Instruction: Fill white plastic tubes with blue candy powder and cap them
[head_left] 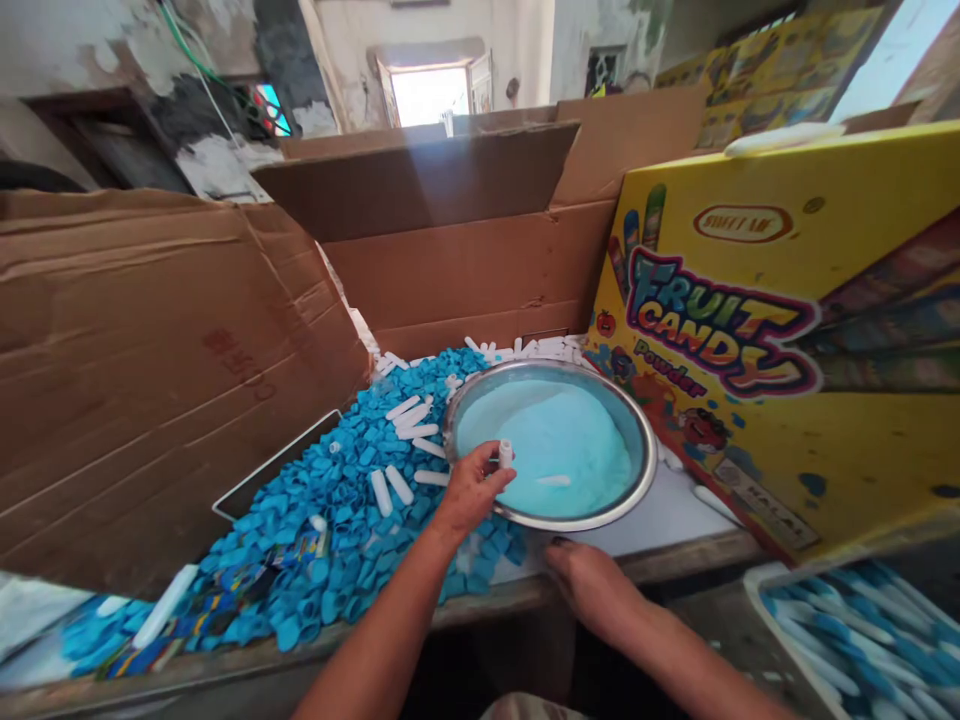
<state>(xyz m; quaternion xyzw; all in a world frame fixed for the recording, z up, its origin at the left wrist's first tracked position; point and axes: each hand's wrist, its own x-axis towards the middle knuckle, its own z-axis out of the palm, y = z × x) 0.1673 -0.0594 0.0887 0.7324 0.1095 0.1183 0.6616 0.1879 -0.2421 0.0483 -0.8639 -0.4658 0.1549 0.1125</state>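
Observation:
My left hand (474, 487) is closed around a small white plastic tube (505, 455), held upright over the left side of a steel bowl (643, 492). Pale blue powder (555, 430) fills much of the bowl, and a white piece (553, 481) lies on it. Just below the bowl's front rim, by the table edge, is my right hand (581, 570) with its fingers curled; what they may hold is hidden. Left of the bowl spreads a heap of blue caps (330, 540), with several white tubes (381, 493) lying on it.
A brown cardboard box (465, 270) stands behind the bowl, with a cardboard flap (165, 390) at left. A yellow fruit candy powder box (750, 230) stands at right. Below it, a white crate (765, 600) holds many blue-capped white tubes. The wooden table edge (690, 560) runs in front.

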